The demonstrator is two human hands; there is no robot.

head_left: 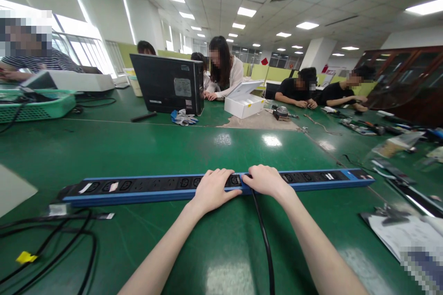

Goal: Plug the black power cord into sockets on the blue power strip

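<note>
I see the strip (152, 186) lying flat across the desk (138, 147), its long side running left to right in front of me, with a blue edge and a row of black sockets facing up.

My left grip (216, 186) is partly closed across its middle: the fingers lie over the top towards the far edge, and the thumb points right along the near edge. The right grip (263, 179) is just beside it with curled fingers, thumb near the blue part at the middle. The cord (266, 235) comes out from under that right grip and runs down towards me; whether those fingers pinch its end or only rest over it, I cannot tell.

I judge the strip stiff and fairly weighty for its length, with smooth sides that could slide on the glossy desk. For holding it steady, I'd straddle the body near the middle, thumb on the near side, fingers on the far side. To lift it, I'd take it well out towards both ends, so it doesn't tip or swing. The cord looks bendy but springy, so I'd hold it by its end, not by the slack.

Cables (94, 244) lie near the strip's left end, and a clipboard (398, 228) is off to the right.
</note>
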